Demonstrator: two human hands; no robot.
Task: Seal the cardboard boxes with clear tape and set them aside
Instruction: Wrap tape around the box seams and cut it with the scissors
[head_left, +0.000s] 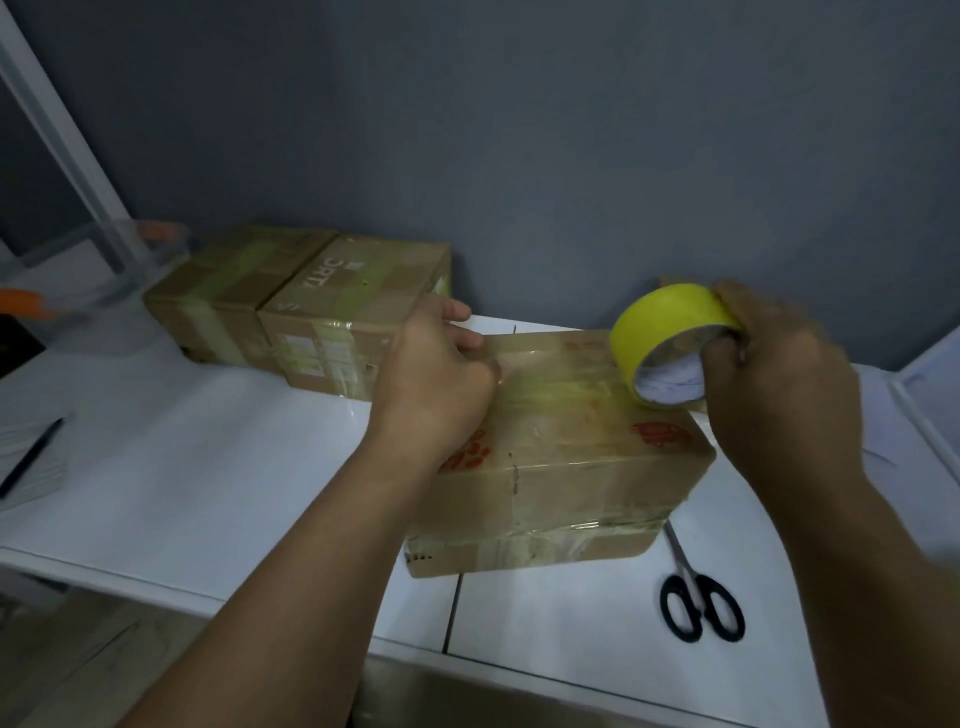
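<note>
The taping step is in hand: the left hand (441, 374) pinches the free end of the tape strip (545, 345) over the front box (561, 467) on the white table (208, 467), while the right hand (779, 374) grips the tape roll (667, 340) above the box's far right corner. Next, the strip probably needs pressing flat and cutting with the scissors (698, 603) lying just right of the box. 2 taped boxes (306, 306) stand by the wall.

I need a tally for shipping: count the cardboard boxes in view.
3. One box lies under both hands at front; two taped ones, left and right, sit side by side against the wall. Others may be out of frame.
</note>
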